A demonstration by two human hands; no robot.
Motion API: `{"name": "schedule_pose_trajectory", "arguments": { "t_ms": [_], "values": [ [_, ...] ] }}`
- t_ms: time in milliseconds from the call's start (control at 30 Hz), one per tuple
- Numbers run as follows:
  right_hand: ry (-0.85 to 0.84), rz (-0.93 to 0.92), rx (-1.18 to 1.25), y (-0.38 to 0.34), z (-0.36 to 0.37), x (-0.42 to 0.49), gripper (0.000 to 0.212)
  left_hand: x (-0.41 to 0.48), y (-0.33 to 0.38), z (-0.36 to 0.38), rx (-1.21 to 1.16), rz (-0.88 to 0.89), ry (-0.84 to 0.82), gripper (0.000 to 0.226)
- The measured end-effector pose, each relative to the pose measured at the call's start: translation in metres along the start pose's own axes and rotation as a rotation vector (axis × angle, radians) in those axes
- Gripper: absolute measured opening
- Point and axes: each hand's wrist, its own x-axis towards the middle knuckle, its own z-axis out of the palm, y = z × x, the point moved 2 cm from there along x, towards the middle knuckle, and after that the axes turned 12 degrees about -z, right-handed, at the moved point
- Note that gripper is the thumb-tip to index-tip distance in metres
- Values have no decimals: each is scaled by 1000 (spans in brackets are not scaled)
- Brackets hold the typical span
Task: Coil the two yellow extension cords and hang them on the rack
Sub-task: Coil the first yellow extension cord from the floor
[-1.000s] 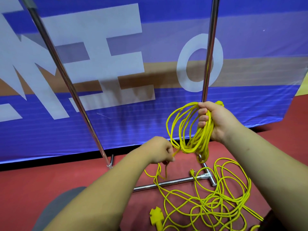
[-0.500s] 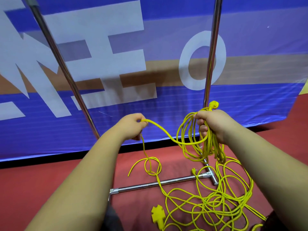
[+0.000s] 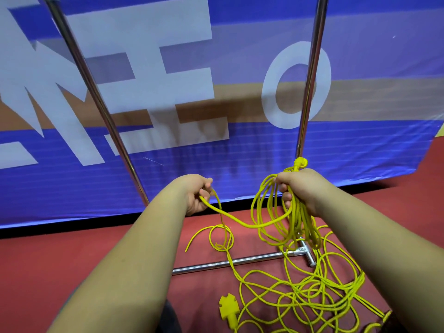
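My right hand (image 3: 300, 188) grips a bundle of yellow cord loops (image 3: 271, 222), with a yellow plug end (image 3: 300, 162) sticking up above the fist. My left hand (image 3: 198, 193) holds a single strand of the same yellow cord; the strand sags across to the bundle and also drops to the floor. More yellow cord (image 3: 307, 294) lies tangled on the red floor at lower right, with a yellow socket block (image 3: 229, 308) beside it. The metal rack has two upright poles (image 3: 310, 80) and a base bar (image 3: 235, 261) on the floor.
A large blue, white and tan banner (image 3: 216, 152) stands right behind the rack. The left rack pole (image 3: 96, 97) slants up to the top left. Red floor (image 3: 48, 265) stretches to the left of the cord pile.
My left hand rose from low beside the bundle and drew a strand up and to the left. My right hand dropped slightly with the coil. The view shifted a little.
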Motion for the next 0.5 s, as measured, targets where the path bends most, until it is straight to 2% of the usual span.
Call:
{"name": "schedule_pose_trajectory", "arguments": {
  "t_ms": [100,133,167,267,333,400,500],
  "values": [
    [58,48,-76,9,-6,3,27,-13,6,6,321,333,61,35],
    [83,66,-91,13,-8,7,27,-20,9,8,364,439,14,36],
    [117,78,-105,16,-12,10,25,-27,10,11,362,522,-96,35],
    [223,46,-124,20,-22,19,16,-58,10,19,264,668,-568,28],
    [223,6,-128,20,-26,21,13,-75,10,26,224,705,-768,24],
    [131,-37,-110,16,-23,18,17,-79,9,33,222,705,-780,26],
    [-87,-41,-70,8,-8,7,10,-65,4,41,295,689,-563,32]
  ]
}}
